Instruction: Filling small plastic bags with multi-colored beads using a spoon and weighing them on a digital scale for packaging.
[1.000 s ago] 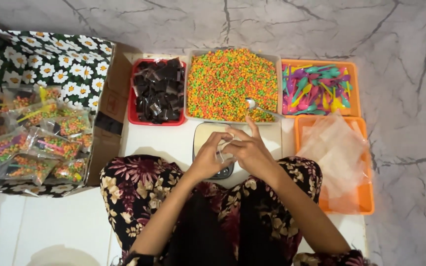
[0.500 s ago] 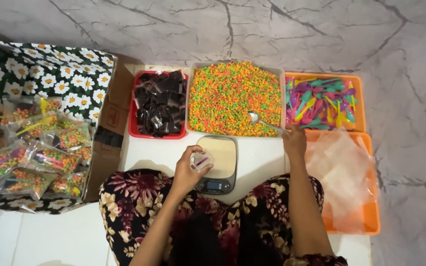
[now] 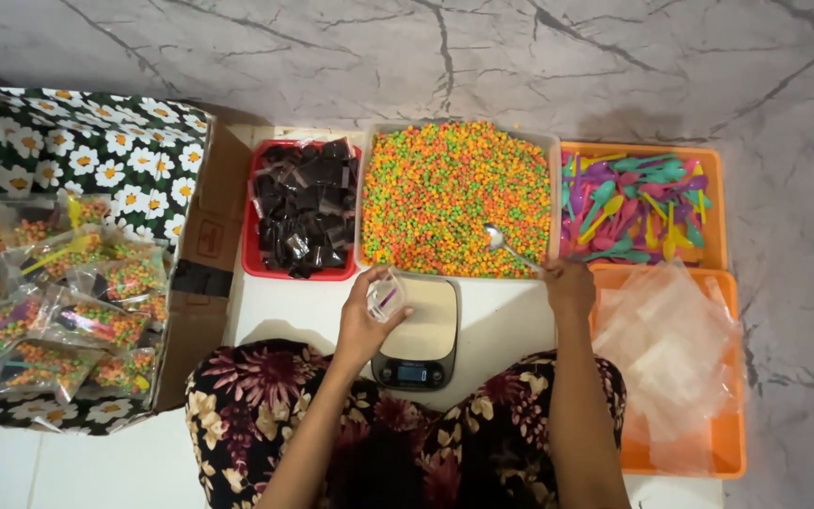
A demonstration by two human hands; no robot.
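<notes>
From the head camera, the left hand (image 3: 362,325) was closed around a small clear plastic bag (image 3: 386,297), held over the left edge of the grey digital kitchen scale (image 3: 418,332). The right hand (image 3: 569,286) gripped a metal spoon (image 3: 511,249) whose long axis ran up-left, its bowl lying in the clear tub of orange and green pellets (image 3: 459,198). Beside that tub stood a red tray of dark packets (image 3: 303,215) and an orange tray of coloured plastic spoons (image 3: 641,203). An orange tray of clear bags (image 3: 675,363) lay just right; a floral cardboard box of filled packets (image 3: 68,292) sat left. Bare white surface showed around the scale.
</notes>
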